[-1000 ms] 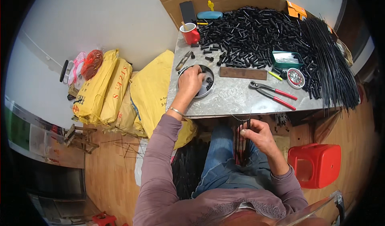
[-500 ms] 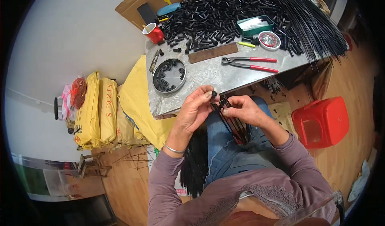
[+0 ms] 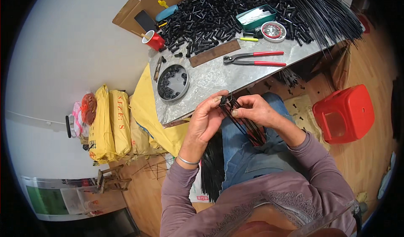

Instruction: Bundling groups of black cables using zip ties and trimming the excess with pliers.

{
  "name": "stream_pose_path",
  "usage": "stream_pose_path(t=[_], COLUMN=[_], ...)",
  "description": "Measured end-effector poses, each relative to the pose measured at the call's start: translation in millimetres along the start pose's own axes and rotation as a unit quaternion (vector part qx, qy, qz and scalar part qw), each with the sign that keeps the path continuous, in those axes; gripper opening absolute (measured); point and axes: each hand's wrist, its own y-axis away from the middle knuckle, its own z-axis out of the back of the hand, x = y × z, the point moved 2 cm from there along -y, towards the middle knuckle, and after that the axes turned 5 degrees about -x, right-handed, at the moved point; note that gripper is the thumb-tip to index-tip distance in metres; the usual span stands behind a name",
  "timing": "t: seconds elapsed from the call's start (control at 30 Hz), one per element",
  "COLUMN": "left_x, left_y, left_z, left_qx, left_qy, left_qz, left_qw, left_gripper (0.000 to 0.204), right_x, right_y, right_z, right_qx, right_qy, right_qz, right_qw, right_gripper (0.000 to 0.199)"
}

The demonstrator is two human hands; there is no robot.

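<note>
Over my lap, my left hand (image 3: 205, 117) is closed, with a small round black part (image 3: 223, 101) pinched between thumb and fingers. Opposite it, my right hand (image 3: 253, 110) grips a bundle of thin black rods (image 3: 247, 129) near their upper ends. The rods slope down onto my jeans, where some reddish pieces show among them. The black part sits against the rod tips; whether any rod is seated in it is too small to tell.
On the metal table lie a round tin (image 3: 187, 83) of black parts, red-handled pincers (image 3: 256, 58), a rusty flat bar (image 3: 214, 53), a red mug (image 3: 155, 40), a green box (image 3: 257, 22) and a heap of black tubes (image 3: 219, 10). A red stool (image 3: 357, 113) stands right.
My left hand has brought the small black part down against the rod tips, close to my right hand's fingers. The whole view has turned slightly.
</note>
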Motion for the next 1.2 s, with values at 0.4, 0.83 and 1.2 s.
stream_pose_path(t=[0.4, 0.83, 1.2], left_x=[-6.2, 1.7, 11.3], left_y=[4.0, 6.3, 4.6], left_z=[-5.5, -16.9, -12.5], left_qx=[-0.024, -0.017, 0.023], left_qy=[-0.106, -0.222, -0.184], left_qz=[-0.060, -0.199, -0.200], left_qw=[0.992, 0.954, 0.962], left_gripper=[0.031, 0.031, 0.039], right_x=[2.1, 3.3, 5.8], right_y=[1.0, 3.7, 9.3], right_z=[-3.4, 1.9, -0.1], right_qx=[-0.058, -0.059, -0.087], right_qy=[0.018, -0.036, 0.073], right_qz=[-0.008, -0.025, 0.018], right_qw=[0.998, 0.997, 0.993], right_gripper=[0.013, 0.014, 0.017])
